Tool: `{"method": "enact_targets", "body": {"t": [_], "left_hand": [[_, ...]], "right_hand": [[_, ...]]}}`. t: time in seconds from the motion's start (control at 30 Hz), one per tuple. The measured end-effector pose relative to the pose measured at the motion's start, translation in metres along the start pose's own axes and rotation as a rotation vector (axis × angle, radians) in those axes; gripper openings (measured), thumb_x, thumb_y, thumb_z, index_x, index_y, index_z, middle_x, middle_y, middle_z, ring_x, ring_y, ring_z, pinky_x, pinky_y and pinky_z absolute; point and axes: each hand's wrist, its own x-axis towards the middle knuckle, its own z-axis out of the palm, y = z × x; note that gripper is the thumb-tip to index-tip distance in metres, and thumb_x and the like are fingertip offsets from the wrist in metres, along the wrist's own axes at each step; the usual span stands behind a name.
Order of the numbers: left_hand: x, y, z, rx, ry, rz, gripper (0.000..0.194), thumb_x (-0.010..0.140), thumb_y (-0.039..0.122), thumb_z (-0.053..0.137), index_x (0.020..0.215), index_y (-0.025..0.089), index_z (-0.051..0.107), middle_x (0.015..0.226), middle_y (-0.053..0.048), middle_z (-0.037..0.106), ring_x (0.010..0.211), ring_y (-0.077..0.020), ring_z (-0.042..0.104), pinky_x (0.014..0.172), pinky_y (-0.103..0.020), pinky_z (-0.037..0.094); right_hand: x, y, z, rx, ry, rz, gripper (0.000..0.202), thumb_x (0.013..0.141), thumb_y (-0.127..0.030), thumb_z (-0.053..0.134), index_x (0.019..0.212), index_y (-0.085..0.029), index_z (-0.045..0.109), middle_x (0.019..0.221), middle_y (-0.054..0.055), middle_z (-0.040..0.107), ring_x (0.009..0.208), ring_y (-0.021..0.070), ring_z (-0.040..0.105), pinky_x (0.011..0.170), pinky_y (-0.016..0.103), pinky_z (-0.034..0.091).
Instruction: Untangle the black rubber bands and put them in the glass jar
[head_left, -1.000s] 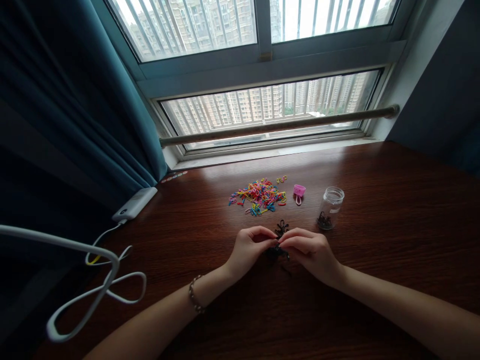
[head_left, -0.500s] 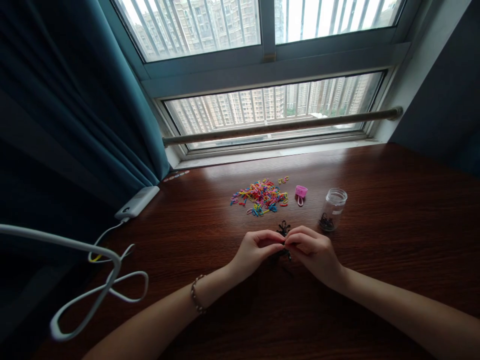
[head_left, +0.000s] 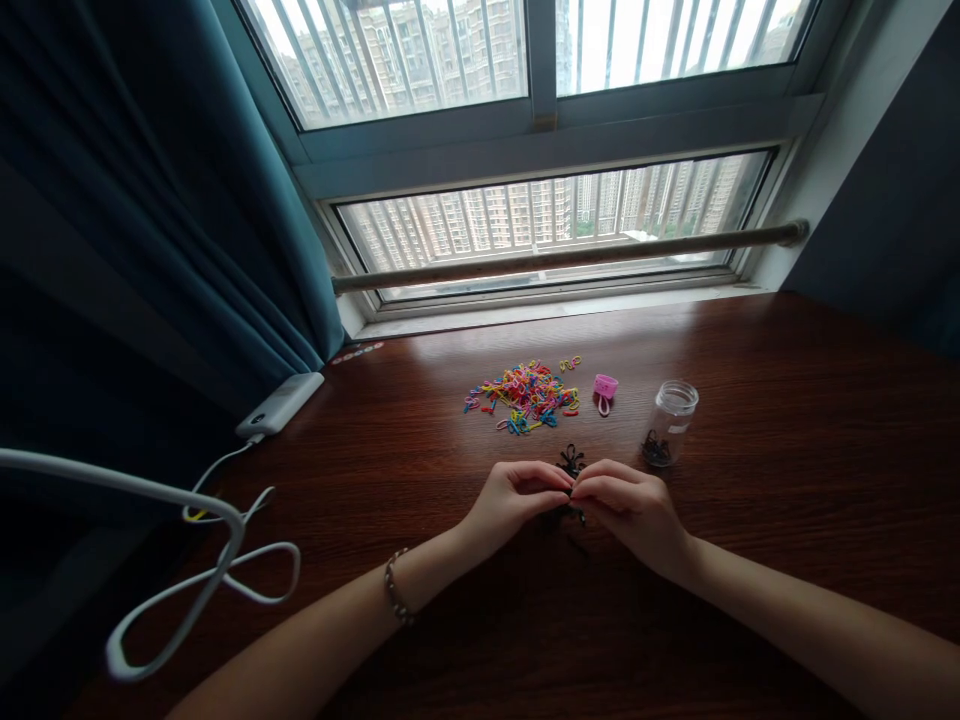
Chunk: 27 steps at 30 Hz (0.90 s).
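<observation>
My left hand (head_left: pixel 517 500) and my right hand (head_left: pixel 628 510) meet low over the table, thumbs and forefingers pinched together with fingertips touching. Small black hair ties (head_left: pixel 571 460) show just behind and below the fingers; both pinches are closed on them, though the fingers hide most of what is held. Beyond the hands lies a heap of small coloured hair ties (head_left: pixel 529 392). A pink lid (head_left: pixel 605 386) with a loop sits to its right. Near my right hand stands an open clear jar (head_left: pixel 669 425) with more black hair ties in the bottom.
A white power strip (head_left: pixel 281 405) lies at the left by the blue curtain (head_left: pixel 247 200), its white cable (head_left: pixel 202 500) looping over the table's left side. A rail (head_left: pixel 570 258) crosses the window behind the brown wooden table (head_left: pixel 390 430).
The view has shifted slightly, so everything on the table appears a little lower and further right. Both hands keep their pinch, with only slight finger movement.
</observation>
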Motion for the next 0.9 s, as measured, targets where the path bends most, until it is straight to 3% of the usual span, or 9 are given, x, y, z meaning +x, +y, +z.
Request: {"method": "enact_targets", "body": {"t": [0.17, 0.4, 0.67, 0.9], "left_hand": [[-0.0003, -0.0025, 0.0008, -0.040, -0.002, -0.062, 0.014, 0.062, 0.021, 0.071, 0.070, 0.011, 0.066, 0.081, -0.006, 0.067, 0.076, -0.0153, 0.062, 0.076, -0.028, 0.049], [-0.0017, -0.0028, -0.0008, -0.002, 0.008, -0.108, 0.016, 0.062, 0.020, 0.071, 0.074, 0.010, 0.066, 0.076, -0.005, 0.068, 0.071, -0.0141, 0.063, 0.072, -0.026, 0.050], [-0.0004, -0.0068, 0.0009, -0.169, 0.016, -0.068, 0.035, 0.060, 0.017, 0.074, 0.080, 0.015, 0.046, 0.073, 0.000, 0.064, 0.067, -0.0110, 0.061, 0.065, -0.022, 0.048], [-0.0005, -0.0092, -0.0013, -0.136, -0.002, -0.074, 0.034, 0.061, 0.019, 0.073, 0.082, 0.014, 0.047, 0.074, -0.001, 0.065, 0.067, -0.0113, 0.062, 0.065, -0.022, 0.048]], "right_hand": [[-0.0012, 0.0013, 0.0014, -0.035, -0.013, -0.029, 0.009, 0.082, -0.021, 0.054, 0.081, -0.019, 0.062, 0.084, 0.005, 0.054, 0.074, 0.0137, 0.056, 0.063, 0.023, 0.049], [-0.0027, 0.0004, 0.0027, -0.025, -0.033, -0.013, 0.017, 0.080, -0.022, 0.057, 0.098, -0.020, 0.058, 0.086, 0.005, 0.056, 0.076, 0.0146, 0.057, 0.065, 0.024, 0.050], [-0.0033, -0.0016, 0.0021, -0.069, -0.081, -0.057, 0.021, 0.084, -0.017, 0.049, 0.103, -0.020, 0.058, 0.090, 0.007, 0.056, 0.078, 0.0145, 0.057, 0.066, 0.023, 0.050], [-0.0046, -0.0048, 0.0030, -0.103, -0.100, -0.107, 0.021, 0.086, -0.017, 0.046, 0.103, -0.020, 0.059, 0.091, 0.008, 0.057, 0.080, 0.0154, 0.057, 0.068, 0.024, 0.050]]}}
